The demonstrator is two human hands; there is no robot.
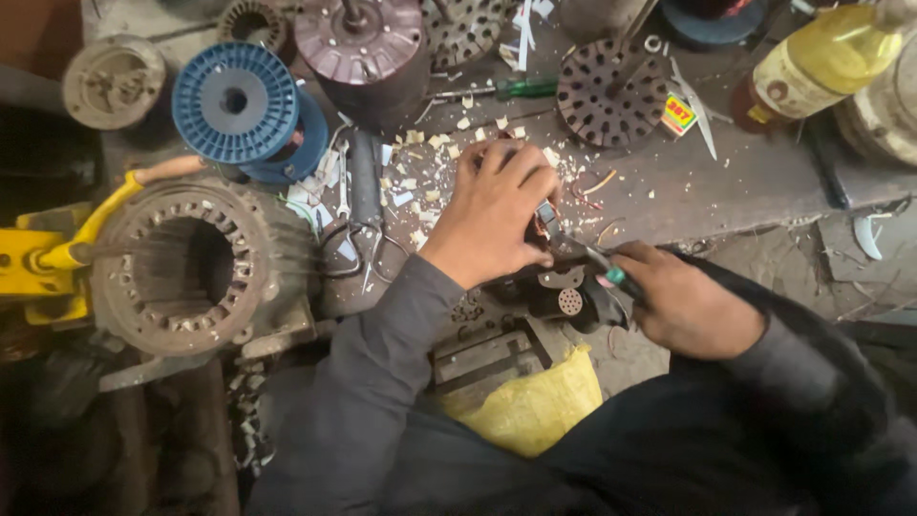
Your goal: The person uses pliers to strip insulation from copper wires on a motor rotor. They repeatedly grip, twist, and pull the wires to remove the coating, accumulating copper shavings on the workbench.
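On workbench: left hand clamped over small motor part; right hand gripping green-handled tool; yellow bottle behind

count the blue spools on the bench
1: the blue spool lies on its side at the upper left, above the big stator, left of the left hand. A blue rim at the top edge may be another.

Left side: I see the big motor stator and the blue wire spool blocking it.
Ahead: scissors, paper scraps and a perforated disc crowd the bench.
Right of centre: bare bench top, open for a hand.
Far right: yellow bottle stands in the way.
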